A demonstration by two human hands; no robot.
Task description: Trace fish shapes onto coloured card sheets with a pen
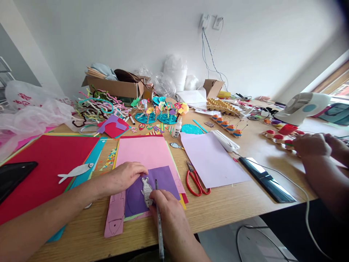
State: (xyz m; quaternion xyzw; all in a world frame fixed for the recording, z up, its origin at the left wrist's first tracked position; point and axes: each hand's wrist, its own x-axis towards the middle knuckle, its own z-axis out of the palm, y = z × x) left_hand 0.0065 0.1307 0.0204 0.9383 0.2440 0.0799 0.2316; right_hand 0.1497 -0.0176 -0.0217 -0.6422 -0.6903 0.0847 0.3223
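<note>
The right hand (171,218) has its grip closed around a pen (160,233), its fingertips at the head of a white paper fish (146,189). The fish lies on a purple sheet (167,178) on the tabletop (226,209), tail pointing away from the person. The left hand (125,178) rests by the tail, fingers bent; whether its grip pinches anything, I cannot tell. Red scissors (191,169) lie right of the purple sheet.

Red characters (24,96) on plastic bag (38,118), illegible
</note>
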